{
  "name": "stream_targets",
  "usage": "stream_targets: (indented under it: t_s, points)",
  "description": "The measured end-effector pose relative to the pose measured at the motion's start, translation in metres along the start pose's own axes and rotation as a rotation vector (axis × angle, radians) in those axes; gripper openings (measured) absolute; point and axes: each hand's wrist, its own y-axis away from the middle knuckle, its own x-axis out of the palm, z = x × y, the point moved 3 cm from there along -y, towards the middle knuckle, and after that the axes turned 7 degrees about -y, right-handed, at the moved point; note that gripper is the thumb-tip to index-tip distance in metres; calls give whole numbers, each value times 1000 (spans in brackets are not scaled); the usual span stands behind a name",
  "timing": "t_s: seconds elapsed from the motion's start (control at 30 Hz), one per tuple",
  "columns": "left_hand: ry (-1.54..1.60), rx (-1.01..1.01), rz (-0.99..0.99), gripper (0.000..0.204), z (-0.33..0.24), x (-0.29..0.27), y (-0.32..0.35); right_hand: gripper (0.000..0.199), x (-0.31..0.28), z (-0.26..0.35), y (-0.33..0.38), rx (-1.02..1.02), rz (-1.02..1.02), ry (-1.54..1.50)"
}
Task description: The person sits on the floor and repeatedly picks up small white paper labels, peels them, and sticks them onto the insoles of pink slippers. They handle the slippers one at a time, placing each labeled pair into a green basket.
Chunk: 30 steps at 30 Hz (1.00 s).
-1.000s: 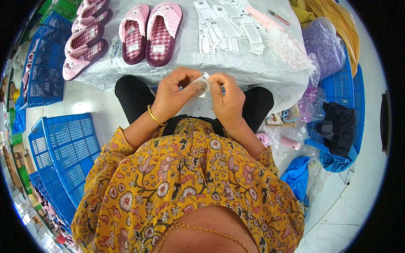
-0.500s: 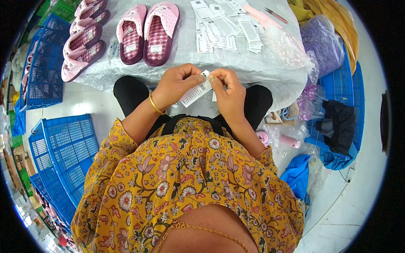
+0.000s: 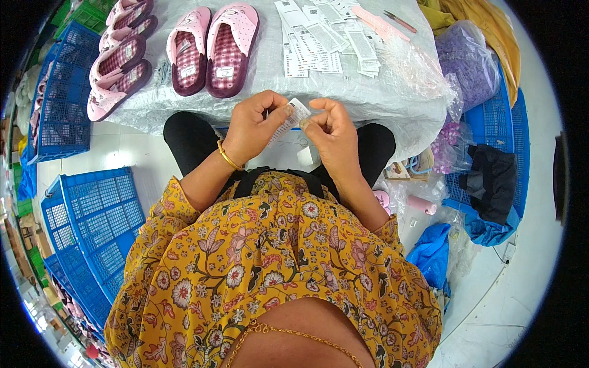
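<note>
Between the thumb and fingers of my left hand [image 3: 257,121] is a small white printed label [image 3: 299,111], tilted over my lap at the table's front edge. My right hand [image 3: 331,132] is just right of it, its index finger and thumb bent and a little apart. A curled white piece of paper [image 3: 307,156] hangs below the right hand, seemingly held in its curled lower fingers, which are partly hidden. Beyond my hands, a pair of pink slippers [image 3: 227,61] with checked insoles lies on the table. More pink slippers [image 3: 123,80] are lined up to their left.
Several printed label sheets [image 3: 313,43] lie on the plastic-covered table [image 3: 392,92], near a pink strip [image 3: 377,23] and a small pointed tool [image 3: 400,22]. Blue crates [image 3: 101,208] stand at left. At right are a bagged purple bundle [image 3: 469,64] and dark cloth [image 3: 491,181].
My right fingers have come off the label's upper corner and spread slightly. The label stays in my left hand, tilted differently. More of the white paper below my right hand shows.
</note>
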Motion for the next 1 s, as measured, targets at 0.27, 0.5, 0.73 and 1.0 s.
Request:
stream_targets:
  t_s: [0.27,0.5,0.73,1.0]
  points:
    - [-138,180,-110,7,-8,0,2,34,-1,-4,-2,27,11,-20]
    - [-448,601,-92,7,-26,0,7,15,-6,-14,1,73,22,-8]
    - [113,-90,262,13,3,6,-4,16,-9,-11,1,86,137,69]
    - [-179,11,214,13,-5,1,-7,17,-21,0,-5,-516,200,620]
